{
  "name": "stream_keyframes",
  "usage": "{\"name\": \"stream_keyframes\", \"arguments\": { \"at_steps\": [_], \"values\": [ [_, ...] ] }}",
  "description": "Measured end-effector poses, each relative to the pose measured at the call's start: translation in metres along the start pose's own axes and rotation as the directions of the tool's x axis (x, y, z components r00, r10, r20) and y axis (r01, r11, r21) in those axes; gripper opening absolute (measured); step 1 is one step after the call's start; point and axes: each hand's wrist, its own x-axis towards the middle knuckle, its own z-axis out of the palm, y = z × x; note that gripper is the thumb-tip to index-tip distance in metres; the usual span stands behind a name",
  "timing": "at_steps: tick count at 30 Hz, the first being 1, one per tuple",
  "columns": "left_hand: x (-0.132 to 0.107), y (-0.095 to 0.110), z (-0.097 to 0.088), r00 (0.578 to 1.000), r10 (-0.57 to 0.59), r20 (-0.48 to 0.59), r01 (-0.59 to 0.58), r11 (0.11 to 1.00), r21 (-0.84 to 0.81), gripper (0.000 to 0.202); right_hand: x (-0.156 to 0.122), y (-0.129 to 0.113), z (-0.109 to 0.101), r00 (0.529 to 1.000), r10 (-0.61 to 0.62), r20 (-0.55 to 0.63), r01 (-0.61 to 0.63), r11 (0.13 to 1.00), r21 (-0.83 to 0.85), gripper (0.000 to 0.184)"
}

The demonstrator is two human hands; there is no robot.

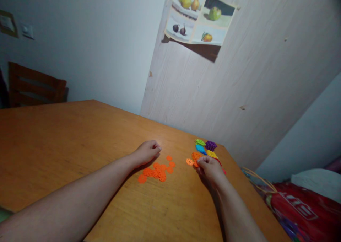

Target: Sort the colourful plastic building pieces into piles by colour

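Observation:
Several flat orange plastic discs (157, 171) lie scattered on the wooden table (66, 139). My left hand (146, 151) rests just behind them as a loose fist, fingers curled; anything inside is hidden. To the right sits a cluster of coloured discs: green (199, 142), purple (210, 145), blue (200, 149), yellow (211, 154) and orange (195, 156). My right hand (210, 168) lies on the near side of this cluster, its fingers bent and pinched at the orange pieces there. One orange disc (189, 161) lies just left of it.
A wooden chair (34, 87) stands behind the table at far left. A fruit poster (199, 16) hangs on the wood-panelled wall. The table's right corner ends near a red bag (293, 206) and a white cushion (317, 185).

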Motion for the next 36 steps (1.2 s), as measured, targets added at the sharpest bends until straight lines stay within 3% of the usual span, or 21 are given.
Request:
{"name": "stream_keyframes", "arguments": {
  "at_steps": [3,7,18,31,36],
  "values": [
    [0.0,0.0,0.001,1.0,-0.002,0.003,0.002,1.0,0.001,0.025,0.008,0.007,-0.012,0.993,0.048,-0.11,-0.043,0.998,0.052,0.016],
    [0.0,0.002,0.001,1.0,-0.013,0.005,0.013,1.0,0.003,0.025,0.008,0.011,-0.013,0.987,0.067,-0.147,-0.065,0.998,0.017,0.015],
    [0.001,0.002,0.001,1.0,-0.028,0.011,0.028,0.999,0.038,0.025,0.011,0.015,-0.01,0.987,0.019,-0.158,-0.045,0.986,-0.163,0.017],
    [0.001,0.002,0.002,0.999,-0.035,0.036,0.035,0.999,0.005,0.025,0.012,0.019,-0.012,0.989,-0.007,-0.148,-0.028,0.972,-0.232,0.018],
    [0.001,0.0,0.001,1.0,-0.026,0.016,0.026,0.999,0.03,0.024,0.009,0.013,-0.003,0.988,-0.076,-0.133,0.038,0.961,-0.273,0.016]
  ]
}}
